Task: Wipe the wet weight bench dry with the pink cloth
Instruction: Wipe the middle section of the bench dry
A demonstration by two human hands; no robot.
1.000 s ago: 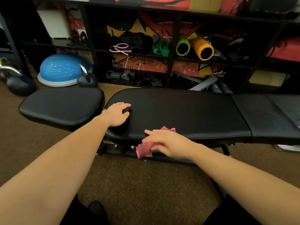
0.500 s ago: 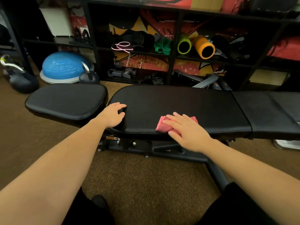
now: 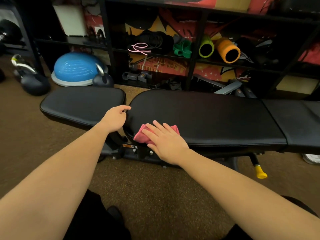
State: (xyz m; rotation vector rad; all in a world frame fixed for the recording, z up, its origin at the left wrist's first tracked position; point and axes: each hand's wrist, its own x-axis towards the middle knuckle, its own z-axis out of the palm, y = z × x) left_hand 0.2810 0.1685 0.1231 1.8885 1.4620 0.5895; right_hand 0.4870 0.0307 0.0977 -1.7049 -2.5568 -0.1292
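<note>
Currently right hand (image 3: 164, 141) lies flat, fingers spread, pressing pink cloth (image 3: 143, 135) onto weight bench (image 3: 207, 118); cloth looks soft, light, best held under palm. Left hand (image 3: 116, 118) loosely curled, empty.

Black padded weight bench (image 3: 207, 118) stretches across the brown carpet (image 3: 147, 196), with its separate seat pad (image 3: 83, 103) off to the left. On the long pad's near left edge lies the pink cloth (image 3: 143, 135), pressed flat under the right hand (image 3: 166, 141).
</note>
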